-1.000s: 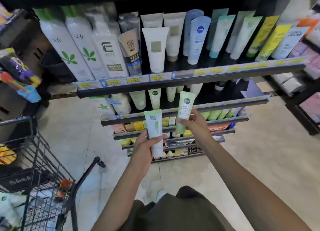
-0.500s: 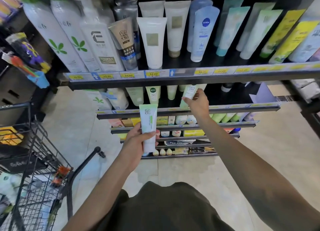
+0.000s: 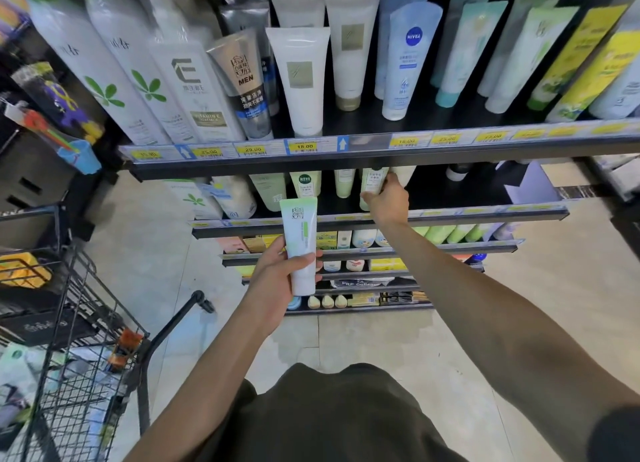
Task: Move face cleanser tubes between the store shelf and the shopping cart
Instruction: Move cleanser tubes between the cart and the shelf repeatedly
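Observation:
My left hand [image 3: 277, 281] grips a white and green cleanser tube [image 3: 300, 243] upright in front of the lower shelves. My right hand [image 3: 386, 198] reaches under the top shelf and holds a pale green tube [image 3: 370, 184] standing on the second shelf [image 3: 450, 215]; the top shelf's edge hides that tube's upper part. Several similar pale green tubes [image 3: 304, 184] stand to its left. The black wire shopping cart [image 3: 79, 323] is at my lower left.
The top shelf [image 3: 363, 150] with yellow price labels carries many large tubes and overhangs the second one. Lower shelves hold small boxes and bottles. The cart holds several items. Tiled floor lies between cart and shelving.
My right hand has carried the pale green tube up and forward onto the second shelf, under the top shelf's edge. My left hand has kept its tube and risen slightly.

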Available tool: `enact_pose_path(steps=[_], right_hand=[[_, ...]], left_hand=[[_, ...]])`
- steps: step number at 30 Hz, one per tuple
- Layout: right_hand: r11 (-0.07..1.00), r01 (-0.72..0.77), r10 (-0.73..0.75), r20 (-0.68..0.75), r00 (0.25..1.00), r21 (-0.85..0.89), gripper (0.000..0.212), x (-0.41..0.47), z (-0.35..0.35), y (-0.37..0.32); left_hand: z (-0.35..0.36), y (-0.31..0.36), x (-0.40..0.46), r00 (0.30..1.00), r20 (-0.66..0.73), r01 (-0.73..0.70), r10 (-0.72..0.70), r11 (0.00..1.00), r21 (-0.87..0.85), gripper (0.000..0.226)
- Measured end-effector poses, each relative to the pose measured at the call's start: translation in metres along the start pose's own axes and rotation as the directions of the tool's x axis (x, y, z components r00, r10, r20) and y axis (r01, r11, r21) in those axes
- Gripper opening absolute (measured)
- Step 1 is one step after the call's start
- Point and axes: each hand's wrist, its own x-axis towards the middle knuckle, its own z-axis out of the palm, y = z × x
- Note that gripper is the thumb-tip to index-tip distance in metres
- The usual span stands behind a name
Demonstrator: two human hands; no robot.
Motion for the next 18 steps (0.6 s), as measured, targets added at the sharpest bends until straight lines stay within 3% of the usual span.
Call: enact_pose_path(steps=[18], right_hand=[[1.0,-0.008,0.008,-0.074,0.997,0.002,0.039,0.018,0.017,-0.002]], left_hand=[[-0.009,0.003,-0.004,1.0,-0.02,-0.011,0.012,0.999,0.051,0.057]])
